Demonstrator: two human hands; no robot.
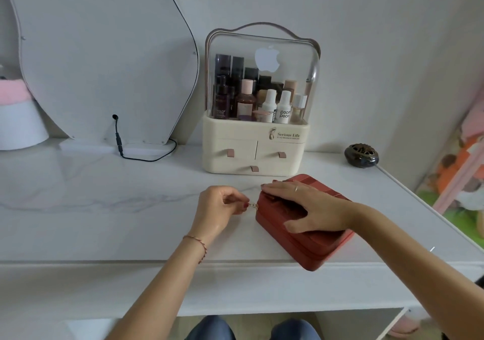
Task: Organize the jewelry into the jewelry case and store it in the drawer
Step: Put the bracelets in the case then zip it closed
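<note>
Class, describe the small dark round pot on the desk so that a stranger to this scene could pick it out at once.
Start at the cream cosmetics organiser standing against the wall on the white desk. Look to its right, near the desk's far right edge: the small pot sits alone there. It is the only dark, squat, round thing, with a pierced lid.

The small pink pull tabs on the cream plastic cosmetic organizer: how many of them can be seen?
3. One pink pull tab is on the upper left drawer, one on the upper right drawer, and one on the lower drawer of the cream plastic cosmetic organizer. None seems hidden.
</note>
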